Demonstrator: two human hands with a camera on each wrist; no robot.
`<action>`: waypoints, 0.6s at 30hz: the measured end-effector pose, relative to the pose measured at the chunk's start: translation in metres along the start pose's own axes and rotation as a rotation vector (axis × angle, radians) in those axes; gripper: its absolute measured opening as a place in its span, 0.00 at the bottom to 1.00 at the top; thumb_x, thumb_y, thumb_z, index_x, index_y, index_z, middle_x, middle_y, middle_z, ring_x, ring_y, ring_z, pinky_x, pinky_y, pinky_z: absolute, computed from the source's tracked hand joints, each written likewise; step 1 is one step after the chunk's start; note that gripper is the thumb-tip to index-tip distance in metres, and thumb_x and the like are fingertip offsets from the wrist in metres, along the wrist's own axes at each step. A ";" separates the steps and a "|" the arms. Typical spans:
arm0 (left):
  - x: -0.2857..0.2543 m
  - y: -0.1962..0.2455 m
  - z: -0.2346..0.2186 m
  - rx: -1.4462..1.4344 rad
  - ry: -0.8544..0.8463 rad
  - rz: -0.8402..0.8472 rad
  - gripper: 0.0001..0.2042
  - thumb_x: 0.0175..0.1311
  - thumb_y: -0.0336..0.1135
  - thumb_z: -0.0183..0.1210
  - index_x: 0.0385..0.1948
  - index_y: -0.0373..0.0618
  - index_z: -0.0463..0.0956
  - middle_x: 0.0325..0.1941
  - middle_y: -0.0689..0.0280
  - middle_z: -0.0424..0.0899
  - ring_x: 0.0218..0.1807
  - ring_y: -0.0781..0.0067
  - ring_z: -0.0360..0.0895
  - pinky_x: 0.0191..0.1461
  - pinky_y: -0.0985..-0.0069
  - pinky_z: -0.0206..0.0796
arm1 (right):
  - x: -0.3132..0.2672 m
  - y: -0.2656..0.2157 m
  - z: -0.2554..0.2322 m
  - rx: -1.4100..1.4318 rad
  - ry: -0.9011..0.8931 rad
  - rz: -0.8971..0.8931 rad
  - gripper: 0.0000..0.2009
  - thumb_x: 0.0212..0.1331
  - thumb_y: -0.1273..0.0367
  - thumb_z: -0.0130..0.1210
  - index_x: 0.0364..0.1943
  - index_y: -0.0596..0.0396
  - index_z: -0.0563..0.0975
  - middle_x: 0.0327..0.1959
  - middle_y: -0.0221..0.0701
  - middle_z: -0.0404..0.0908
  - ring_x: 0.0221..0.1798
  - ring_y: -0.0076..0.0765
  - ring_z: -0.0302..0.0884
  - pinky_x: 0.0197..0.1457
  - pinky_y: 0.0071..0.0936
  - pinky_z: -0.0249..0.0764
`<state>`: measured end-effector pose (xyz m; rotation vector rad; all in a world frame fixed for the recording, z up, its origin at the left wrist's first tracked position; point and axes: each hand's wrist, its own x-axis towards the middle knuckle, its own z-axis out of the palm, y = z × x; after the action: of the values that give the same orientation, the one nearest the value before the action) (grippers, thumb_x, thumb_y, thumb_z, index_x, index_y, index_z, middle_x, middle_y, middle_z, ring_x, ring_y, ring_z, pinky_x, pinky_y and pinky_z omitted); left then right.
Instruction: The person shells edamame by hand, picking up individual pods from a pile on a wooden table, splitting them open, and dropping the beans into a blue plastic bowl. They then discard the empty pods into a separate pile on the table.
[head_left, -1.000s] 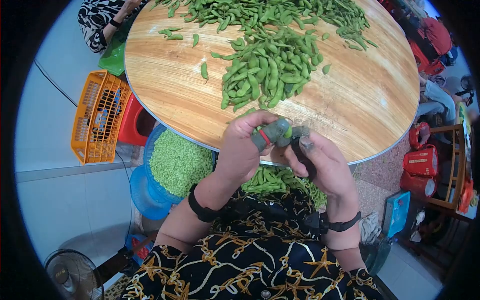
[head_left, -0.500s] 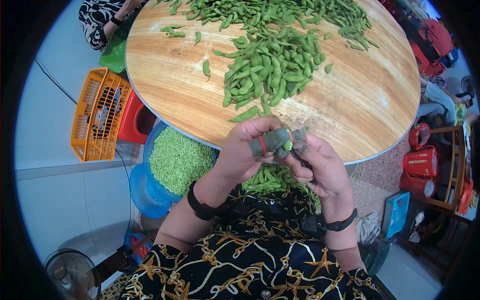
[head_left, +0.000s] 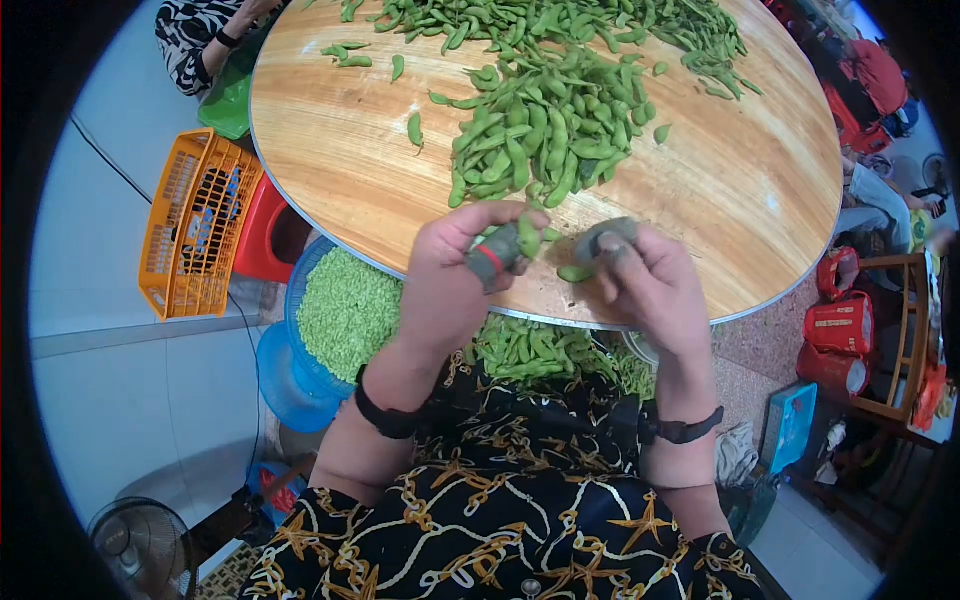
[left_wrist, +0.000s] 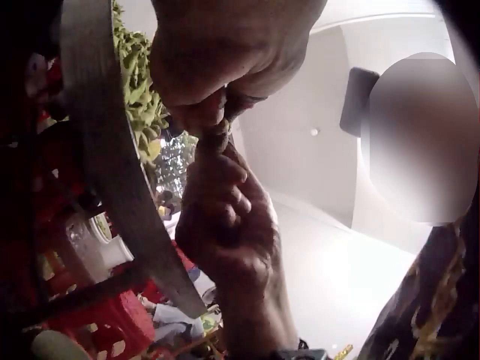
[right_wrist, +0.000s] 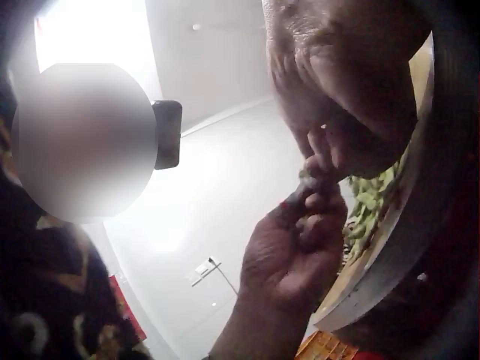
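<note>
In the head view my left hand (head_left: 455, 275) pinches a green soybean pod (head_left: 530, 235) at its fingertips. A grey-green cover (head_left: 492, 255) with a red band wraps one of its digits. My right hand (head_left: 660, 285), a short way to the right, has its fingers curled and a grey cover (head_left: 605, 238) on a digit. Another green pod (head_left: 574, 273) sticks out at its fingertips, over the table's near edge. Beyond both hands lies a heap of soybean pods (head_left: 545, 125). From the left wrist view, the right hand (left_wrist: 232, 225) shows below the left.
The round wooden table (head_left: 730, 200) holds further pods at its far side. More pods (head_left: 530, 350) lie at my lap. To the left stand a blue basket (head_left: 300, 300) of shelled beans, an orange crate (head_left: 200, 220) and a red stool (head_left: 262, 235). Another person's arm (head_left: 225, 45) is at upper left.
My hands were together over one pod and have come apart, the left one going left. An upright pod now shows in the left fingers, another at the right fingertips.
</note>
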<state>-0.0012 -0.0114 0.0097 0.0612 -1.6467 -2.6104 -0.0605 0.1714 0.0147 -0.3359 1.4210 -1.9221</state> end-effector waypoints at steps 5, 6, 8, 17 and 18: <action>-0.011 -0.004 -0.001 0.677 -0.346 0.112 0.13 0.49 0.17 0.53 0.36 0.43 0.79 0.33 0.67 0.77 0.33 0.75 0.73 0.39 0.80 0.64 | 0.009 -0.003 0.018 -1.188 0.390 -0.366 0.10 0.48 0.68 0.58 0.34 0.57 0.75 0.22 0.40 0.78 0.24 0.43 0.77 0.28 0.33 0.72; -0.012 -0.007 0.000 0.678 -0.346 0.109 0.13 0.49 0.17 0.53 0.36 0.43 0.79 0.33 0.67 0.77 0.33 0.75 0.73 0.39 0.80 0.64 | 0.013 0.001 0.021 -1.331 0.378 -0.433 0.10 0.48 0.68 0.58 0.33 0.56 0.75 0.22 0.40 0.77 0.24 0.47 0.76 0.27 0.36 0.72; -0.014 -0.009 0.002 0.748 -0.292 0.083 0.11 0.51 0.21 0.56 0.36 0.45 0.79 0.31 0.65 0.77 0.33 0.71 0.74 0.38 0.78 0.63 | 0.017 0.006 0.020 -1.394 0.372 -0.420 0.09 0.48 0.67 0.58 0.32 0.55 0.74 0.21 0.39 0.76 0.22 0.47 0.75 0.27 0.39 0.71; -0.005 -0.004 0.022 0.257 0.076 -0.091 0.12 0.54 0.24 0.57 0.42 0.39 0.75 0.28 0.72 0.75 0.27 0.86 0.69 0.27 0.88 0.59 | 0.007 0.002 0.000 -0.547 0.333 -0.288 0.06 0.55 0.72 0.55 0.31 0.61 0.75 0.18 0.23 0.74 0.19 0.13 0.64 0.20 0.18 0.61; -0.002 -0.007 0.024 -0.069 0.075 -0.170 0.10 0.57 0.26 0.56 0.41 0.39 0.75 0.26 0.74 0.73 0.25 0.88 0.66 0.25 0.89 0.57 | 0.003 0.000 0.003 -0.550 0.333 -0.288 0.06 0.55 0.72 0.55 0.31 0.61 0.75 0.18 0.23 0.74 0.19 0.13 0.64 0.20 0.18 0.61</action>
<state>-0.0008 0.0130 0.0137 0.3057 -1.5917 -2.7466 -0.0608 0.1674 0.0156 -0.5130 2.2302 -1.8334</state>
